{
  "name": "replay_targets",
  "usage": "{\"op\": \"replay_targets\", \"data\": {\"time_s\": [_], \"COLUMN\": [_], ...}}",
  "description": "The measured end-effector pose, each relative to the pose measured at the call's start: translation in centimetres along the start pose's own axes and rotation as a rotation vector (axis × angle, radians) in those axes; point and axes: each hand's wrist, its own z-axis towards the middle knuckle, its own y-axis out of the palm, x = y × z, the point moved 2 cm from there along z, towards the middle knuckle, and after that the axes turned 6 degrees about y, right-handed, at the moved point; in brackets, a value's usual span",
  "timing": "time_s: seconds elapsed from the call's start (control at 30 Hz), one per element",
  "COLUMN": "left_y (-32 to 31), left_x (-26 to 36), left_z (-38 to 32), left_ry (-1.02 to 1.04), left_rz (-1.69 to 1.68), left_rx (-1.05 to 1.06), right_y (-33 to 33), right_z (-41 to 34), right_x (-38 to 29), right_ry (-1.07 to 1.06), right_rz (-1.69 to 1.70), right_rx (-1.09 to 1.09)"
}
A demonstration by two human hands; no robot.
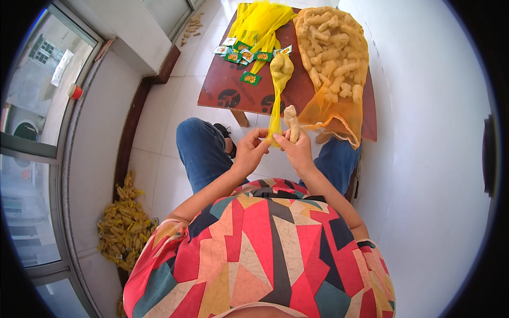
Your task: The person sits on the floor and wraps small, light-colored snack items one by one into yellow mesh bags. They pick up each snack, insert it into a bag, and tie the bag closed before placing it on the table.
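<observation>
A small yellow net bag with several ginger pieces at its far end lies on the red-brown table, its empty sleeve drawn over the near edge towards me. My left hand pinches the sleeve's open end from the left. My right hand pinches the same end between thumb and finger and also holds a loose ginger root upright against its palm. Flat yellow net sleeves lie in a bunch at the table's far left, with green and white printed labels around their near ends.
A large orange mesh sack full of ginger lies on the table's right, its open mouth hanging over the near edge. Yellow-netted ginger bags are piled on the floor at left. Loose ginger pieces lie beyond, by the wall. A white wall stands at right.
</observation>
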Motion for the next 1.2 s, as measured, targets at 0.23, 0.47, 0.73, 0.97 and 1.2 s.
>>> {"op": "replay_targets", "data": {"time_s": [0.23, 0.47, 0.73, 0.97, 1.2], "left_y": [-1.2, -0.8, 0.5, -0.5, -0.5], "left_x": [0.0, -0.8, -0.6, -0.2, -0.7], "left_z": [0.5, -1.4, -1.5, -1.3, -1.0], "left_ry": [-0.139, -0.275, -0.095, 0.001, -0.052], "left_rz": [-0.416, -0.469, -0.296, -0.164, -0.168], "left_rx": [0.09, 0.071, -0.04, -0.166, -0.13], "right_y": [-0.8, -1.0, 0.0, 0.3, -0.9], "right_z": [-0.5, -2.4, -1.9, -1.7, -1.1], "right_x": [0.5, -1.0, 0.4, 0.2, 1.1], "right_ry": [-0.009, -0.215, -0.213, -0.16, -0.038], "right_rz": [0.028, -0.235, -0.274, -0.075, 0.05], "right_rx": [0.04, 0.137, 0.032, -0.022, -0.038]}}
